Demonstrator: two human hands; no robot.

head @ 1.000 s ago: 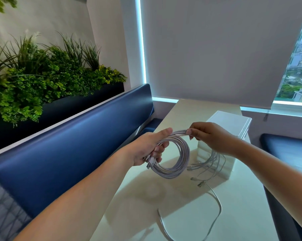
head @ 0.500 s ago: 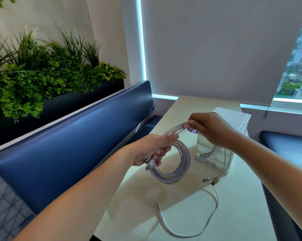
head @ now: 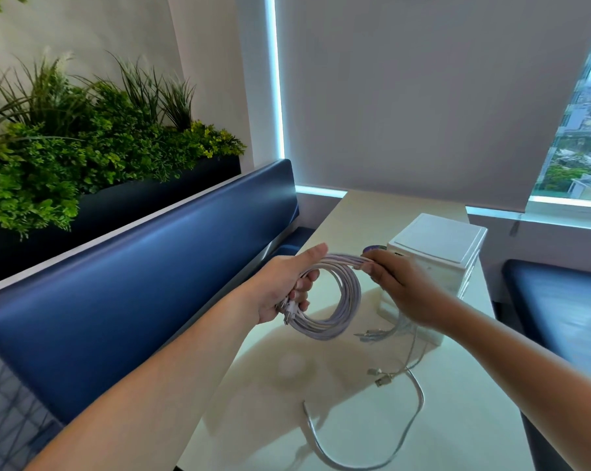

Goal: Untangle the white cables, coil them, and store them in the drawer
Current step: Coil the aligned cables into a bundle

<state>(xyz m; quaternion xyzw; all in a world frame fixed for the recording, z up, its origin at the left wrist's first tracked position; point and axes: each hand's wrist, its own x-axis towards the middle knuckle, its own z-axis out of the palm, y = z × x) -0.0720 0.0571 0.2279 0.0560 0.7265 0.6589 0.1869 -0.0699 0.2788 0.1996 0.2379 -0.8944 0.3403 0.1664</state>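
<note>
A coil of white cables hangs in the air above the cream table. My left hand grips the coil's left side, with several plugs poking out below its fingers. My right hand pinches the strands at the top right of the coil. Loose cable ends with plugs dangle below my right hand, and one long strand loops over the table. A white drawer unit stands just behind my right hand; its drawer fronts are mostly hidden.
A blue padded bench back runs along the table's left edge, with a planter of green plants above it. Another blue seat lies to the right. A lowered blind and a window are behind.
My right hand came down and toward the left hand, laying another turn onto the coil. The loose tail on the table has shifted and its plugs now hang lower.
</note>
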